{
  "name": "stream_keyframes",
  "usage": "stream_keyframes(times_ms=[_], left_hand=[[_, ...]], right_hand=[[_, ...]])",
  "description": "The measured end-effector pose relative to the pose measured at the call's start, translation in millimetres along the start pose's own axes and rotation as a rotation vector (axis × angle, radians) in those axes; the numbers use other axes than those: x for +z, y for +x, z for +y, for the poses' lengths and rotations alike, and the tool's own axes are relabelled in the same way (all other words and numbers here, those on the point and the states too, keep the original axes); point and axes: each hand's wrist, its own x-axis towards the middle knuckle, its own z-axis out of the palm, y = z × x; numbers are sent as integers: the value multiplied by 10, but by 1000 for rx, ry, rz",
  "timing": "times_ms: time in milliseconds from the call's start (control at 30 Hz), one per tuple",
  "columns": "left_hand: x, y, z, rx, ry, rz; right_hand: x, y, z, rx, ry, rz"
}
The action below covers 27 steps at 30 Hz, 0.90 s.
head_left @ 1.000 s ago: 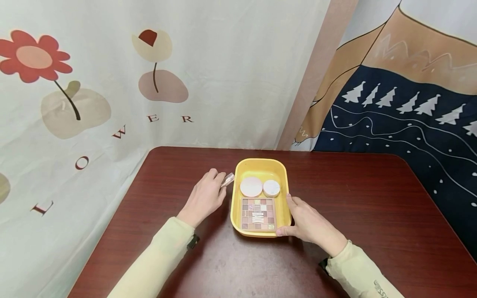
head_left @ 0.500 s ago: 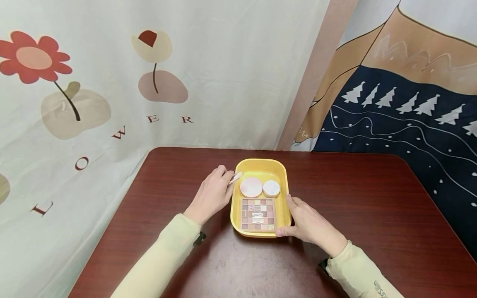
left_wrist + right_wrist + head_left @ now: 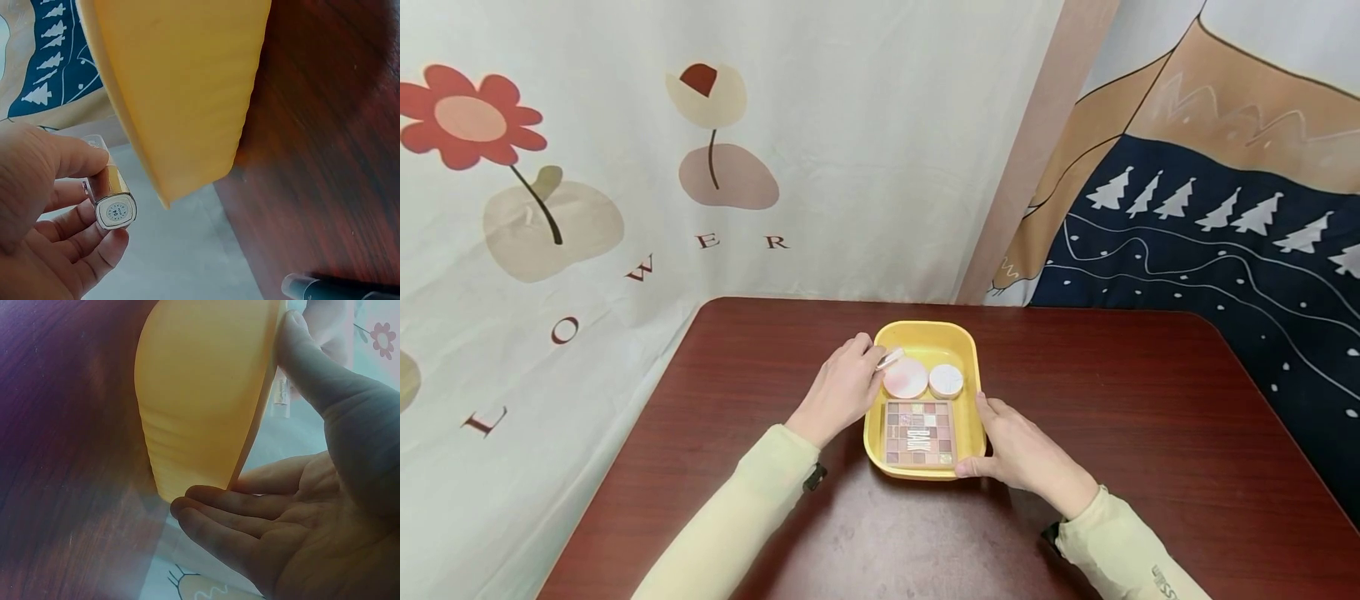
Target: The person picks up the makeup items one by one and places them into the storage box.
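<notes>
A yellow plastic bin (image 3: 925, 337) sits on the table with two round white cosmetic cases, the larger one (image 3: 906, 377) left of the smaller one (image 3: 946, 381). Nearer in the bin lies an eyeshadow palette (image 3: 919, 433). The left hand (image 3: 848, 379) pinches a lipstick tube (image 3: 890, 359) over the bin's left rim; in the left wrist view the lipstick's labelled end (image 3: 116, 212) faces the camera. On the bin's right side, the right hand (image 3: 1018, 442) holds the wall, thumb near the front corner and fingertips (image 3: 187, 506) against the outer wall.
The dark red wooden table (image 3: 1135, 400) meets a printed white curtain (image 3: 865, 167) at the back and a navy curtain (image 3: 1195, 225) at the right. A dark wristband (image 3: 815, 477) shows at the left sleeve.
The left hand has moved right with the lipstick, from beside the bin to over its left rim. The right hand and the bin have stayed in place.
</notes>
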Motion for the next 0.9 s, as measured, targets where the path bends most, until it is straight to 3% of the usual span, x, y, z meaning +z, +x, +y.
stream_keyframes(times_ms=[900], left_hand=[[178, 144, 24, 4, 22, -84]], right_hand=[[3, -15, -4, 3, 4, 1]])
